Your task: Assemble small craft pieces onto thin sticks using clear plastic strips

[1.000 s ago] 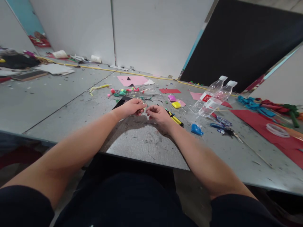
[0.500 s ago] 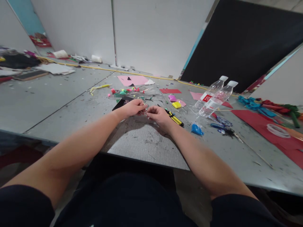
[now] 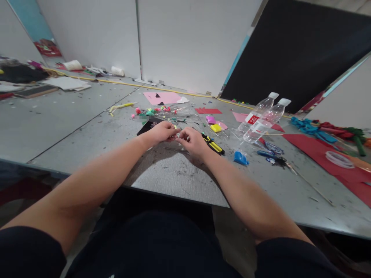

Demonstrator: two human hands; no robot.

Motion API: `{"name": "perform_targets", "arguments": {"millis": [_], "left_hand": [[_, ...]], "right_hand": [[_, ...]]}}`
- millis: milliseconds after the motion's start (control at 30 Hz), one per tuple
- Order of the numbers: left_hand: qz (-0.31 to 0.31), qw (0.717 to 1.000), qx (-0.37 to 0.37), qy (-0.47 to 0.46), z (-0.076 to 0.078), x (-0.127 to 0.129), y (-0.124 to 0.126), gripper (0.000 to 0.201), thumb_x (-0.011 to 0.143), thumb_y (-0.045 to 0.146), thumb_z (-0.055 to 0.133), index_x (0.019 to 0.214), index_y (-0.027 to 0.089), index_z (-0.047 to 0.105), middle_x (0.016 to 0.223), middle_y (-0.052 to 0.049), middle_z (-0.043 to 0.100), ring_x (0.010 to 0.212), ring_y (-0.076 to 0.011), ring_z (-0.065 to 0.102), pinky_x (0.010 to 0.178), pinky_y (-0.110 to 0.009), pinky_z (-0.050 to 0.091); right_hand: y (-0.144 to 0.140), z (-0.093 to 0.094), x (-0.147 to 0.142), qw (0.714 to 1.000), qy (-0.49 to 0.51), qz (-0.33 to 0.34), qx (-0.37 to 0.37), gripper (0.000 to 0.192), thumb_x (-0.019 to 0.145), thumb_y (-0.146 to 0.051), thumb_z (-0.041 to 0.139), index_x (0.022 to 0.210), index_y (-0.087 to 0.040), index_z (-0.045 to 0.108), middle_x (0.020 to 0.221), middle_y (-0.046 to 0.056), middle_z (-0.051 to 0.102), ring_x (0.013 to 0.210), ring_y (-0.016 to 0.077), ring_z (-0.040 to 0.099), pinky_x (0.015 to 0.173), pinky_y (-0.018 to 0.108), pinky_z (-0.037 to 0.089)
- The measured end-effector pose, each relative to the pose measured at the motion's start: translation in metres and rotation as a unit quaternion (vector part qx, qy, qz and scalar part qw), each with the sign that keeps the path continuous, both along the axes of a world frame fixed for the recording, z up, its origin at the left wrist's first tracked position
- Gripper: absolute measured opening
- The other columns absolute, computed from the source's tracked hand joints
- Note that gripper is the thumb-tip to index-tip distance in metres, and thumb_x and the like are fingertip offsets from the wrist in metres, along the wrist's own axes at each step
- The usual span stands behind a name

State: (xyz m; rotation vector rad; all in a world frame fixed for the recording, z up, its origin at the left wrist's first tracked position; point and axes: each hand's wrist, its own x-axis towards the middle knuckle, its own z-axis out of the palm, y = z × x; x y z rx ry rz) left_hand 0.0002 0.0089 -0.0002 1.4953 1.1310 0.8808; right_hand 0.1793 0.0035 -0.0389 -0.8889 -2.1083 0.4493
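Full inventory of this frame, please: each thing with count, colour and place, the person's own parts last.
table: one, grey, littered with scraps
plastic bottles: two, clear with white caps, lying far right of the hands
utility knife: one, yellow and black, just right of the right hand
clay lumps: pink and yellow beyond the knife; a blue one nearer
paper sheets: pink, far centre; a red one at right
small colourful pieces: several, pink and green, beyond the hands
left hand: pinching something tiny, unclear what
right hand: fingertips meeting the left's
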Motion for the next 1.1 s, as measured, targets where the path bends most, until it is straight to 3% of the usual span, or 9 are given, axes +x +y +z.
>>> {"name": "perform_targets", "arguments": {"millis": [200, 367, 600, 733, 833, 933, 1100], "left_hand": [[-0.012, 1.0, 0.011, 0.015, 0.001, 0.001, -0.003, 0.045, 0.095, 0.014, 0.059, 0.055, 0.019, 0.04, 0.05, 0.002, 0.048, 0.048, -0.0081, 0.047, 0.055, -0.026, 0.034], [-0.001, 0.999, -0.027, -0.019, -0.001, -0.002, 0.002, 0.035, 0.094, 0.014, 0.061, 0.06, 0.016, 0.051, 0.057, 0.001, 0.054, 0.048, -0.0068, 0.048, 0.053, -0.025, 0.034], [-0.053, 0.99, -0.092, -0.095, -0.004, -0.006, 0.005, 0.03, 0.092, 0.014, 0.066, 0.062, 0.012, 0.06, 0.056, 0.001, 0.052, 0.047, -0.0043, 0.045, 0.049, -0.019, 0.033], [-0.079, 0.974, -0.137, -0.165, 0.003, -0.01, 0.004, 0.022, 0.09, 0.017, 0.071, 0.069, 0.01, 0.067, 0.06, -0.001, 0.056, 0.055, -0.005, 0.051, 0.057, -0.018, 0.043], [-0.1, 0.972, -0.139, -0.164, 0.007, -0.014, 0.004, 0.018, 0.086, 0.015, 0.074, 0.07, 0.01, 0.068, 0.06, -0.001, 0.055, 0.059, -0.0066, 0.054, 0.059, -0.019, 0.046], [-0.088, 0.975, -0.14, -0.147, 0.009, -0.015, 0.005, 0.021, 0.088, 0.011, 0.07, 0.067, 0.01, 0.068, 0.058, -0.001, 0.054, 0.061, -0.0071, 0.055, 0.061, -0.019, 0.047], [-0.065, 0.966, -0.18, -0.173, 0.008, -0.014, 0.005, 0.021, 0.086, 0.011, 0.071, 0.065, 0.012, 0.067, 0.06, -0.004, 0.058, 0.061, -0.0084, 0.055, 0.063, -0.023, 0.048]], "right_hand": [[-0.002, 0.001, 0.0, 0.997, -0.062, -0.001, 0.046, 0.02, 0.092, -0.031, 0.061, 0.076, -0.021, 0.053, 0.078, 0.003, 0.057, 0.074, 0.0185, 0.051, 0.073, 0.034, 0.043], [0.001, 0.0, 0.003, 0.993, -0.047, 0.006, 0.105, 0.005, 0.093, -0.024, 0.062, 0.089, -0.022, 0.061, 0.093, 0.006, 0.062, 0.085, 0.0205, 0.055, 0.079, 0.036, 0.046], [0.002, 0.003, 0.007, 0.98, -0.049, 0.04, 0.187, 0.013, 0.099, -0.025, 0.057, 0.094, -0.025, 0.069, 0.1, 0.007, 0.065, 0.099, 0.0228, 0.058, 0.091, 0.041, 0.047], [0.003, 0.004, 0.007, 0.98, -0.026, 0.032, 0.195, 0.012, 0.099, -0.026, 0.057, 0.092, -0.024, 0.067, 0.101, 0.008, 0.066, 0.099, 0.0226, 0.059, 0.092, 0.041, 0.047], [0.004, 0.004, 0.008, 0.984, -0.001, 0.015, 0.175, 0.014, 0.099, -0.028, 0.057, 0.089, -0.023, 0.064, 0.096, 0.007, 0.066, 0.093, 0.0214, 0.059, 0.087, 0.039, 0.048], [0.003, 0.005, 0.009, 0.989, 0.002, 0.005, 0.145, 0.017, 0.099, -0.033, 0.057, 0.086, -0.023, 0.062, 0.089, 0.006, 0.065, 0.083, 0.02, 0.057, 0.08, 0.037, 0.048], [-0.004, 0.009, 0.008, 0.992, -0.01, -0.004, 0.129, 0.019, 0.101, -0.036, 0.053, 0.09, -0.024, 0.063, 0.092, 0.007, 0.066, 0.085, 0.0207, 0.058, 0.082, 0.037, 0.048]]}}
